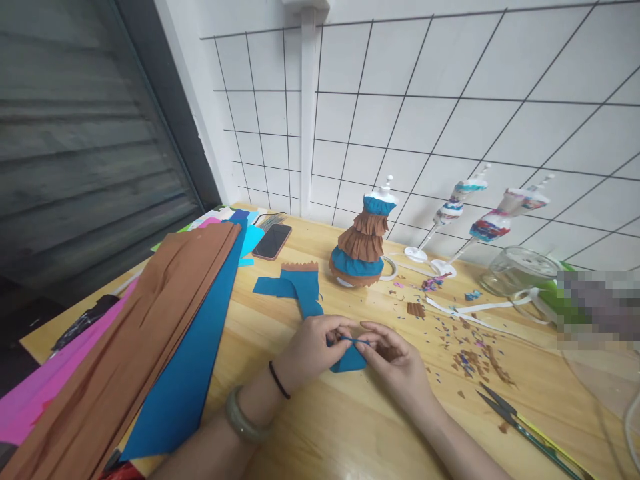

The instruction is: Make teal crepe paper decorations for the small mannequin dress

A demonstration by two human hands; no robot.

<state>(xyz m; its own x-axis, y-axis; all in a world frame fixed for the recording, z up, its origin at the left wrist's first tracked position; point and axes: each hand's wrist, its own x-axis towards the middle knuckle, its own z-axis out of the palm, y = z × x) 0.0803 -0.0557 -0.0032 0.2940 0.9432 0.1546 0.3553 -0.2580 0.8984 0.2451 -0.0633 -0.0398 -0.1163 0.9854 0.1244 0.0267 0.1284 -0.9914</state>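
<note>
Both hands meet over the front middle of the table, pinching the upper edge of a blue crepe paper strip (350, 361). My left hand (316, 343) has its thumb and fingers closed on the strip, and my right hand (397, 353) pinches it just beside. Part of the strip hangs below the fingertips. More blue paper (305, 287) stretches away behind my left hand, with a brown zigzag-cut piece (299, 267) at its far end. Beyond the hands stands a small mannequin (361, 243) in a tiered blue and brown paper dress.
Brown crepe paper (150, 327) and a blue sheet (195, 360) lie stacked at left, near a phone (273, 241). Open scissors (530, 430) and paper scraps (473, 363) lie at right. Two more mannequins (463, 193) and a glass jar (517, 270) stand at the back right.
</note>
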